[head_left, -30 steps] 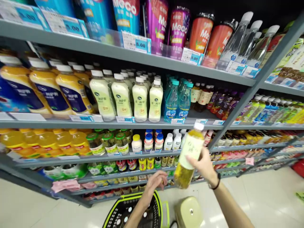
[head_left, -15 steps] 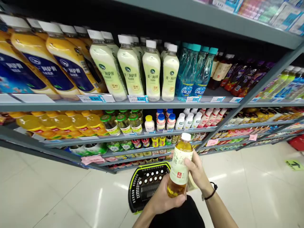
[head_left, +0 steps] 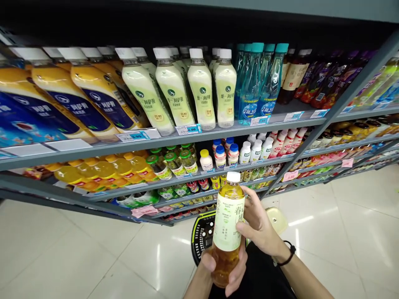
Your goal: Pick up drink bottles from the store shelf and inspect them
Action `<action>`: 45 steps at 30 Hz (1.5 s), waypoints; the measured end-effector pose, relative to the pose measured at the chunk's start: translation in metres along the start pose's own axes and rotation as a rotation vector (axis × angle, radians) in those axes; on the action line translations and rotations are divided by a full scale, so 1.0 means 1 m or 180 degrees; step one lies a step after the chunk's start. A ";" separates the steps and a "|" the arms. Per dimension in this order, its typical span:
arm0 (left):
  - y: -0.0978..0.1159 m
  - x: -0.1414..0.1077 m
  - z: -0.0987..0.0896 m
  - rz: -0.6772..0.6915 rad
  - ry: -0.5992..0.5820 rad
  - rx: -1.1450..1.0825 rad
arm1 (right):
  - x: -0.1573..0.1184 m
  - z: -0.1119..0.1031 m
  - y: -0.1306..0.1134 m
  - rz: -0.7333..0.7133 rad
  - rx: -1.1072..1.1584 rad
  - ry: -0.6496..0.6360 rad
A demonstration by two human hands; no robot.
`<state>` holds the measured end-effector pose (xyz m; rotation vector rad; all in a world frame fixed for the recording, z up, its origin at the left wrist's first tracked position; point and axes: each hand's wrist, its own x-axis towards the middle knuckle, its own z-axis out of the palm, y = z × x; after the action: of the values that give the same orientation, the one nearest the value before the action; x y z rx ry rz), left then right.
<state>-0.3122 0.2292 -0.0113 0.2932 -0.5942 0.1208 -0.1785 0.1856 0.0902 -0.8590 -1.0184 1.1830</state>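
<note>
An amber tea bottle (head_left: 228, 220) with a white cap and a pale green label stands nearly upright in front of me. Around its base wrap the fingers of my left hand (head_left: 222, 265). My right hand (head_left: 258, 222) has its thumb on the label's right edge, and its other fingers go behind the bottle. A dark band circles my right wrist. Behind the bottle, partly hidden, a black basket (head_left: 197, 245) with a yellow-green rim holds white-capped items.
A grey shelf (head_left: 218, 136) ahead bears pale green bottles (head_left: 201, 93), blue bottles (head_left: 270, 83) and large orange-and-blue bottles (head_left: 99, 99). Lower shelves carry orange juice (head_left: 120, 170) and small yogurt drinks. A cream stool-like object (head_left: 277, 220) sits on the tiled floor.
The bottle has turned in my hands, showing another side of its label, and stands a little closer. The view has shifted, so the basket appears farther right and more hidden.
</note>
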 end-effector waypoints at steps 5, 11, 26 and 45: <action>0.000 0.001 0.005 -0.0061 -0.0089 -0.0085 | -0.003 0.000 0.003 -0.0002 0.0049 -0.0059; -0.001 -0.002 0.005 -0.0012 -0.0095 -0.0114 | -0.002 -0.002 0.002 0.0092 0.0118 -0.0142; 0.000 -0.001 -0.002 -0.0052 -0.0146 -0.0245 | -0.002 -0.005 0.004 0.0078 0.0072 -0.0116; -0.010 -0.020 -0.011 0.0110 0.0107 0.0058 | -0.008 0.000 0.010 0.0176 -0.0070 -0.0170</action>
<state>-0.3208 0.2223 -0.0337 0.2980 -0.5652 0.1643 -0.1820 0.1793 0.0794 -0.8817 -1.0582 1.2492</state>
